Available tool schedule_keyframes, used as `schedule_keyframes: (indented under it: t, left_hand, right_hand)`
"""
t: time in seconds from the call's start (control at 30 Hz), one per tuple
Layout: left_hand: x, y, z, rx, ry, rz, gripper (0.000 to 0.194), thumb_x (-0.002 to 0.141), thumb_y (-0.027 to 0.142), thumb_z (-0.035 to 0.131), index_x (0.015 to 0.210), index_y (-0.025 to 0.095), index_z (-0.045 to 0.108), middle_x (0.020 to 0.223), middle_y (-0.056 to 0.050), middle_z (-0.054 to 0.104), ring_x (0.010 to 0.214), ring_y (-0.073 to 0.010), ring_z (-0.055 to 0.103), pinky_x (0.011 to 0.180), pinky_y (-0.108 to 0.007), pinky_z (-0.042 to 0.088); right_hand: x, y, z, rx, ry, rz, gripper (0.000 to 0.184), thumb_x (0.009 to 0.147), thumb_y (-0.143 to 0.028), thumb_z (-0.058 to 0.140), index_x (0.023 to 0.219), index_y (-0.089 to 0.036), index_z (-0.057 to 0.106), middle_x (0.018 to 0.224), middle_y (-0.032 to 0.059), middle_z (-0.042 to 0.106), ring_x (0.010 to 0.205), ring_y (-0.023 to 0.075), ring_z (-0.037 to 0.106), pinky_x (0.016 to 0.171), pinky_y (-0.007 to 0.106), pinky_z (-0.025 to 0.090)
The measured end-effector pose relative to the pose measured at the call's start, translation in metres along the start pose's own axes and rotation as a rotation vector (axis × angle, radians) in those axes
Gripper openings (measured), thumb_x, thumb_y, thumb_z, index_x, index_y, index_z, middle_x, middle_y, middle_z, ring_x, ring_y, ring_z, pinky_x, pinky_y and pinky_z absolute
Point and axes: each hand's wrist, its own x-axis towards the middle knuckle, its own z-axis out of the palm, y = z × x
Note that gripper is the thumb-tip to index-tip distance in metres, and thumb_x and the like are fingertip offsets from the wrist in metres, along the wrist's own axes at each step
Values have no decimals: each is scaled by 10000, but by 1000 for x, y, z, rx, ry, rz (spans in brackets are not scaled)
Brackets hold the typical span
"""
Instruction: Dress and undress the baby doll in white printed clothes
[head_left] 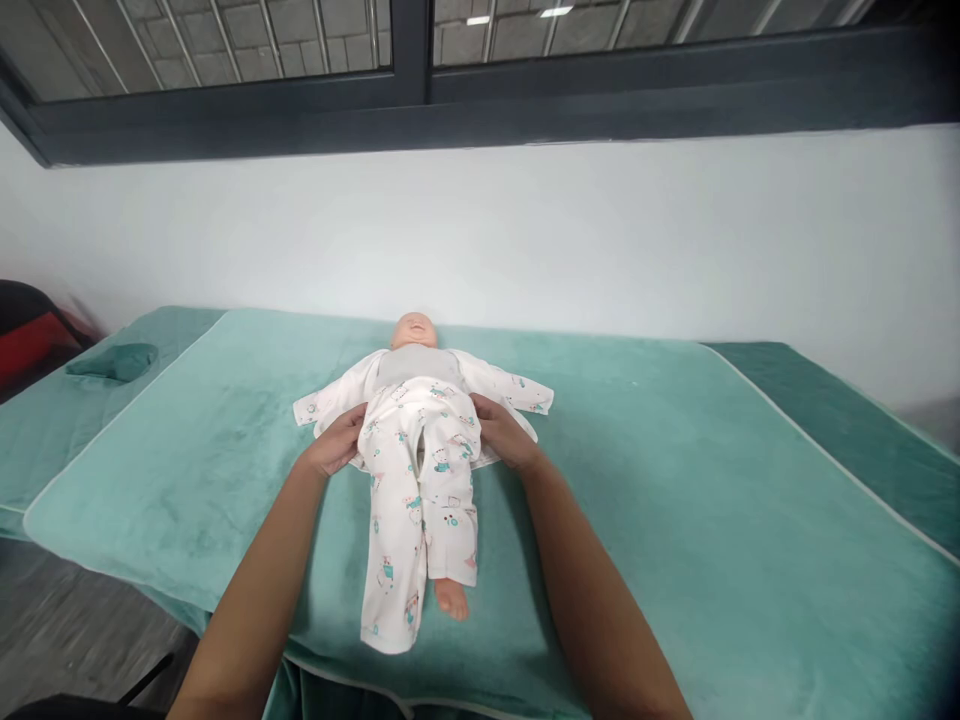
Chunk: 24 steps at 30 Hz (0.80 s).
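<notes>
A baby doll [415, 332] lies on its back on the teal bed cover, head toward the wall and legs toward me. White printed trousers [420, 455] cover its legs and reach up to the waist. One bare foot [451, 598] shows below the right-hand trouser leg; the other leg's end is hidden in the cloth. A matching long-sleeved jacket [502, 382] is spread open over a grey top [417, 368]. At the left side of the waist, my left hand [339, 440] is closed on the trousers. My right hand [504, 430] grips them at the opposite side, fingertips partly hidden.
The teal-covered bed [660, 520] stands against a white wall under a dark window frame [420, 110]. A hole in the padding [112, 362] is at the far left, beside a red and black object [34, 340]. Grey floor [82, 620] shows lower left.
</notes>
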Motion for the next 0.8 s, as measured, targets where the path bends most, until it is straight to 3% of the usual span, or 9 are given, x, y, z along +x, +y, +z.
schedule_keyframes:
  t: [0.1, 0.33, 0.5, 0.67, 0.8]
  left_hand:
    - [-1, 1, 5, 56, 22, 31, 519, 724, 348, 830, 1190, 184, 673, 992, -78, 753, 936, -235, 688, 796, -307, 522]
    - [1, 1, 10, 116, 98, 60, 491, 722, 414, 822, 1114, 180, 643, 937, -39, 710, 796, -175, 634, 696, -268, 492]
    - [2, 3, 15, 112, 129, 68, 437, 731, 348, 808, 1083, 190, 601, 985, -27, 685, 809, -153, 611, 691, -242, 486]
    - [4, 3, 20, 78, 181, 160, 293, 752, 339, 774, 909, 191, 576, 818, 18, 627, 724, -123, 553, 658, -222, 451]
    - [4, 1, 21, 114, 224, 220, 249, 747, 314, 758, 876, 198, 579, 762, 37, 596, 683, -116, 513, 615, -217, 411]
  right_hand:
    - [1, 1, 0, -83, -3, -22, 164, 764, -324, 694, 865, -204, 645, 824, -16, 657, 773, 173, 568, 741, 320, 463]
    - [3, 1, 5, -260, 189, 23, 321, 707, -268, 761, 1006, -260, 645, 963, 38, 709, 959, 262, 603, 850, 404, 480]
    - [6, -1, 14, -221, 234, -4, 329, 710, -267, 734, 1020, -235, 628, 954, 38, 693, 923, 253, 601, 845, 395, 485]
    - [14, 12, 13, -67, 195, -84, 229, 743, -264, 656, 967, -242, 617, 940, 18, 677, 911, 221, 592, 787, 338, 474]
    - [21, 22, 8, 7, 184, -104, 185, 704, -247, 635, 888, -245, 629, 859, -25, 661, 817, 177, 573, 723, 293, 456]
